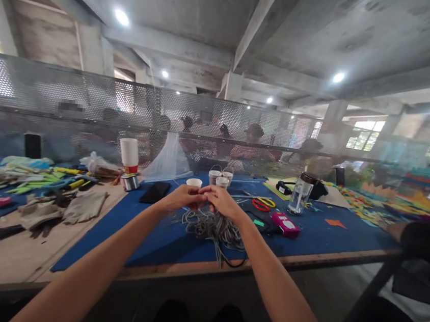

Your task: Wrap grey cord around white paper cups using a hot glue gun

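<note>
Head view: a blue mat [314, 240] spreads beneath the fingers, a perforated screen [189, 109] beyond them, concrete beams [254, 27] overhead. Tangled grey cord [213, 230] lies just below the fingertips; small white buckets [222, 182] stand behind them, a purple box [285, 226] to their right. Left hand [185, 197] and right hand [221, 201] meet, fingertips bunched together; I cannot tell whether they pinch a strand. People [254, 134] past the screen are blurred.

- A workshop is showing: bare concrete beams [256, 29] are spanning the ceiling [204, 6].
- A perforated screen [197, 110] is running behind the blue-topped workbench [306, 247].
- Work gloves [85, 206] and grey cord [198, 225] are lying out.
</note>
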